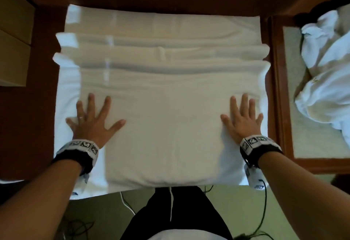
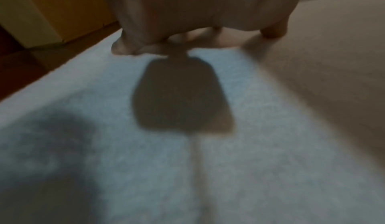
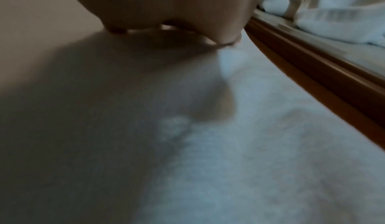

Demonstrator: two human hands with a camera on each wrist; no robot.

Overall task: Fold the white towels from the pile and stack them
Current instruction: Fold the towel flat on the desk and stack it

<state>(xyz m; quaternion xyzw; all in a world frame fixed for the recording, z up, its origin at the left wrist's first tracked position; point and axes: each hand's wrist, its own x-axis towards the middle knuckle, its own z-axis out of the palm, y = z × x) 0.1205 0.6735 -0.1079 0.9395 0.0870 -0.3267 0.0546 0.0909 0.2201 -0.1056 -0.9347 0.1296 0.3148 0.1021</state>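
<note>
Ur left hand (image 1: 91, 124) & right hand (image 1: 243, 118): fingers spread wide, flat, pressing top folded towel (image 1: 166, 126); unfolded pile (image 1: 325, 73) at right.

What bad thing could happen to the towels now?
The top towel lies under both flat hands, left hand and right hand. Its near edge sits right at the table's front, so a push toward the body might slide it off. The folded towels behind sit stepped, not squared, so the stack may lean. The unfolded pile looks bunched up on the side table and could slip down.
</note>
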